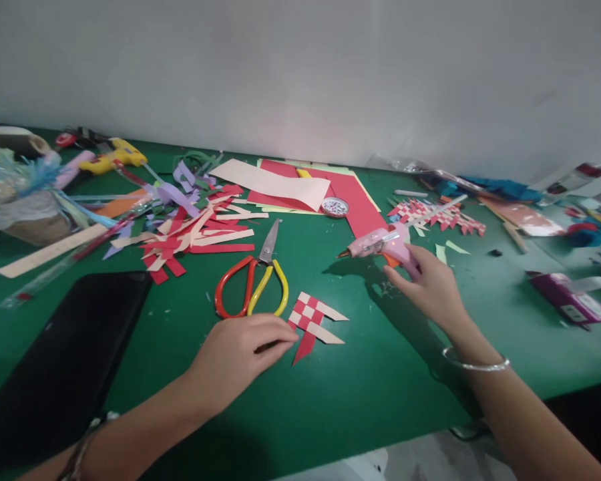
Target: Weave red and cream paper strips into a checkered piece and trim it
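Pinched at its lower left edge by my left hand (pixel 240 354) is a small woven paper piece (pixel 309 312), a red and cream checkerboard with pointed strip ends, lying on the green tabletop. My right hand (pixel 435 287) grips a pink hot glue gun (pixel 370 243) above the table, its nozzle pointing left. A glue stick (pixel 443 208) juts from the gun's back end. Scissors (pixel 269 248) with one red and one yellow handle lie slightly open just beyond my left hand.
Red and cream paper strips (pixel 205 230) are heaped behind the scissors, near a black phone-like slab (pixel 75 354). Further back lie coloured sheets (pixel 363 207), a round tin (pixel 335 206) and a yellow glue gun (pixel 117 155). On the right are a zigzag woven strip (pixel 465 220) and a purple box (pixel 571 297).
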Motion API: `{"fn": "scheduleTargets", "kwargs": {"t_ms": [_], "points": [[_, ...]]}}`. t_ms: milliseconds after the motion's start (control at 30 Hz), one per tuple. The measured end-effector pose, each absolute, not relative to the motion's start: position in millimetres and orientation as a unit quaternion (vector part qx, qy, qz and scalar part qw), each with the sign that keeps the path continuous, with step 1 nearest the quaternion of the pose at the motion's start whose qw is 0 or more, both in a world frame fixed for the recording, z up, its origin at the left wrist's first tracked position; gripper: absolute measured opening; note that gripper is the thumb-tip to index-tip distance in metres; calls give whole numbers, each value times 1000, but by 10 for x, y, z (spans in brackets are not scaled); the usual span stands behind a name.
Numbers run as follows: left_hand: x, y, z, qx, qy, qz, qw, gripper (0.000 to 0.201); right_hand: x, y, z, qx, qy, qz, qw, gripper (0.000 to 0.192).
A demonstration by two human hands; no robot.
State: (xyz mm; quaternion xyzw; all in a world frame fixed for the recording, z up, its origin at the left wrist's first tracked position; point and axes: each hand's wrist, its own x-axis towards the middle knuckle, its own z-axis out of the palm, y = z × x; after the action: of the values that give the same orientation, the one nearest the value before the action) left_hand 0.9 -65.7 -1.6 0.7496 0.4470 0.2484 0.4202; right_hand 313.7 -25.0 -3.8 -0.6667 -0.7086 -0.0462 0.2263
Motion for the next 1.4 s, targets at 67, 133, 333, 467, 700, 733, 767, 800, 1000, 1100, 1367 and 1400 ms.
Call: {"fn": "scheduleTargets", "kwargs": {"t_ms": [67, 133, 333, 467, 700, 733, 767, 800, 1000, 1100, 1367, 1400], "points": [[13, -656, 13, 705, 465, 268, 463, 16, 3277, -243, -69, -693, -689, -55, 205, 37], [9, -648, 43, 650, 488, 279, 512, 15, 3399, -234, -118, -711, -681, -48, 166, 35], [-1, -611, 112, 516, 514, 303, 614, 18, 3344, -274, -48, -689, -691, -148, 158, 43], [21, -628, 110, 463, 503, 308, 662, 16, 2785, -513, 227, -576, -760, -96, 284, 22], [55, -641, 86, 424, 461, 305, 717, 18, 1986, -783, 323, -344, -837, 192, 379, 15], [60, -640, 89, 417, 457, 302, 725, 20, 1956, -775, 308, -334, -836, 207, 384, 16], [64, -642, 93, 410, 452, 298, 734, 22, 1938, -764, 294, -327, -834, 222, 384, 17], [68, -645, 96, 404, 448, 293, 742, 25, 1929, -752, 283, -324, -832, 235, 384, 18], [98, -694, 104, 374, 448, 287, 759, 29, 1883, -745, 232, -312, -818, 241, 419, 14], [104, -715, 110, 368, 462, 285, 755, 32, 1858, -754, 193, -314, -807, 245, 437, 12], [68, -764, 70, 454, 481, 267, 701, 38, 1866, -721, 104, -321, -817, 168, 448, 13], [69, -767, 70, 459, 481, 266, 698, 38, 1873, -715, 99, -320, -822, 157, 445, 14]]}}
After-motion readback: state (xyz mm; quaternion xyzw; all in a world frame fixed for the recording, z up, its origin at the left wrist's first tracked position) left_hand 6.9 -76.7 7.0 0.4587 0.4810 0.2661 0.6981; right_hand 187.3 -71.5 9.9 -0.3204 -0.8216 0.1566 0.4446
